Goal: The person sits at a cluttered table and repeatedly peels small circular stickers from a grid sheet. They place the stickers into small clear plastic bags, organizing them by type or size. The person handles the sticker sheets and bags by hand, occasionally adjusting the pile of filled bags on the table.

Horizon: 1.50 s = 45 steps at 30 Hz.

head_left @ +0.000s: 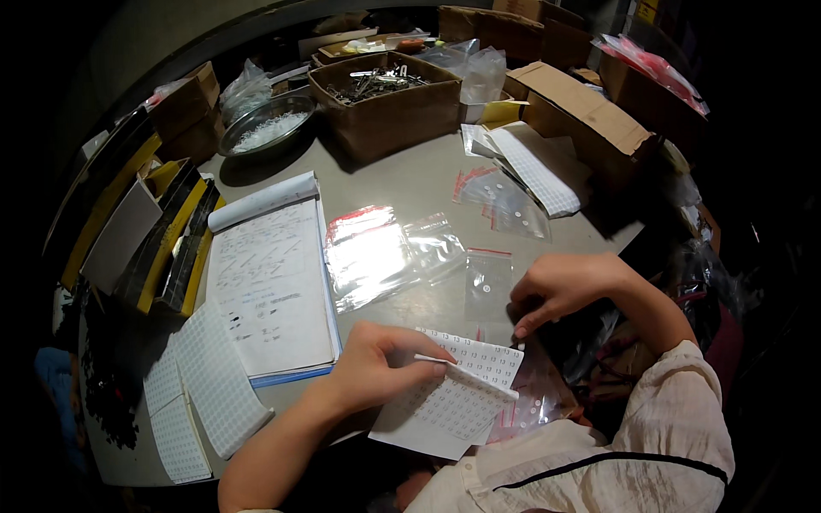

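My left hand [376, 368] grips a white sheet of small round stickers [457, 398], bending its upper edge over near the table's front edge. My right hand [556, 286] hovers just above and to the right, fingers pinched together with the fingertips pointing down at the sheet; I cannot tell whether a sticker is between them. A small clear zip bag with a red strip [488, 282] lies flat just left of my right hand. More small clear bags [534, 402] lie under the sheet's right end.
An open notebook with handwriting [269, 282] lies left, larger clear bags [376, 252] beside it. Spare sticker sheets [209, 385] sit at the front left. Behind are a cardboard box of metal parts [385, 98], a metal bowl [265, 124], further boxes [590, 111] and bags.
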Available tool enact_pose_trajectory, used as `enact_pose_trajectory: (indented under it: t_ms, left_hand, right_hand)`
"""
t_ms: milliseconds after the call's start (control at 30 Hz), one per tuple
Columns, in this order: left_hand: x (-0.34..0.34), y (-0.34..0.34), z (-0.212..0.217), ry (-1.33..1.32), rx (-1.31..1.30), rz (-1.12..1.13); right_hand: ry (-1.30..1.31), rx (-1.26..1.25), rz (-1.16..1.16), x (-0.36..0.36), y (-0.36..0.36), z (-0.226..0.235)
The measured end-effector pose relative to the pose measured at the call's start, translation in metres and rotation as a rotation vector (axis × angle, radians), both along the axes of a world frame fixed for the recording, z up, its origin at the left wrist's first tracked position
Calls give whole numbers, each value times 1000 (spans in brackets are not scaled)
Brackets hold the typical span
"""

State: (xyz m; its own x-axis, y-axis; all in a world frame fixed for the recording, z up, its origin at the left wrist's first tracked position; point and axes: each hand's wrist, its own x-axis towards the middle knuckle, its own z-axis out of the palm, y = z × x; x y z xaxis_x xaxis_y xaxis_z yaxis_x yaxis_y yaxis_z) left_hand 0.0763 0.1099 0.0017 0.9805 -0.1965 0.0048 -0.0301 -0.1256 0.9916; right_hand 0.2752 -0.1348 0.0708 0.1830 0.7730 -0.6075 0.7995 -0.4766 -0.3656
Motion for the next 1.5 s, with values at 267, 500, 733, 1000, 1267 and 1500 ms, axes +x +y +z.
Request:
enact_pose_trajectory:
  t_ms: [267,500,733,1000,1267,1500]
  left_hand:
    - [-4,1,6,-8,64,2]
    - [0,-1,-1,-64,78,70]
    - [0,0,-5,-151,63,58]
    - [-3,-3,-1,-98,56,126]
    - [0,-3,-3,-54,20,187]
    - [2,-1,-1,124,-92,279]
  right_hand:
    - [-99,463,-3,14,16,-29]
    - [-477,388,-106,-16,17,-30]
    - [-175,153,43,-17,4,-2]
    - [-136,720,19,-48,-6,-14]
    - [-462,886,64,-61,4,-47]
    - [-192,949,70,-56,8,-35]
